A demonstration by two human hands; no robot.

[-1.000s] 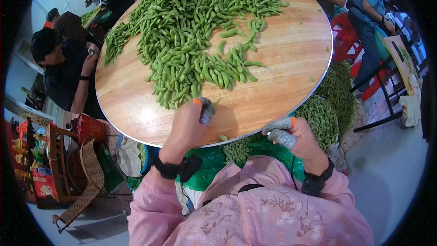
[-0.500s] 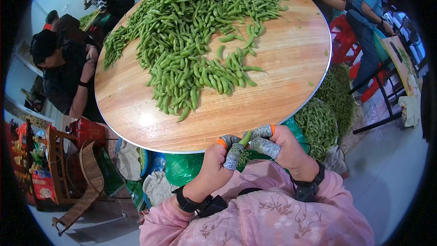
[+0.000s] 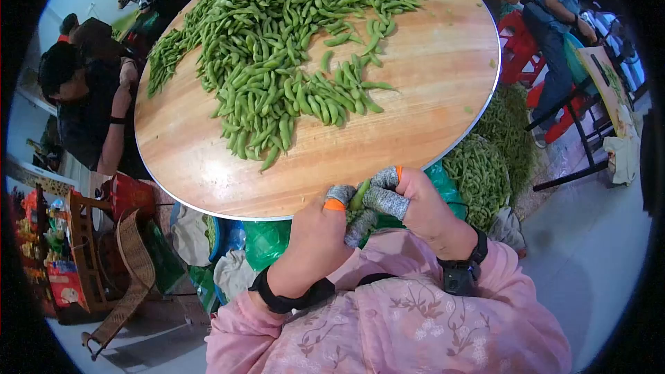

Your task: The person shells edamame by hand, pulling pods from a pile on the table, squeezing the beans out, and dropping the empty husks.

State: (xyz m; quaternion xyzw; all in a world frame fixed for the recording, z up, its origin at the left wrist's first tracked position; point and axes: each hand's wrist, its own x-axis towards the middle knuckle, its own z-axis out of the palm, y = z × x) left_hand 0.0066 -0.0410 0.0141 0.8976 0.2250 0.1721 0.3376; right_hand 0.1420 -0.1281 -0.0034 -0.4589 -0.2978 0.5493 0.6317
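A green bean pod (image 3: 359,195) is pinched between my two hands, just off the near edge of the round wooden table (image 3: 415,131). My left hand (image 3: 320,225) has grey finger covers with an orange band and closes on the pod's left side. From the right, my right hand (image 3: 409,201), covered the same way on thumb and finger, grips the pod too. A large heap of green pods (image 3: 277,41) spreads over the far and middle tabletop. Green plastic (image 3: 267,242) lies below my hands.
Pods are piled on the floor (image 3: 478,173) at right, near red stools (image 3: 516,41) and a narrow bench (image 3: 609,90). One person (image 3: 83,97) sits at left, another (image 3: 557,0) at upper right. A curved woven strip (image 3: 135,263) lies near a wooden rack at lower left.
The view has shifted, so the table appears higher and further left. My left hand has turned, its back now more visible, and the pod sits more upright between my fingers.
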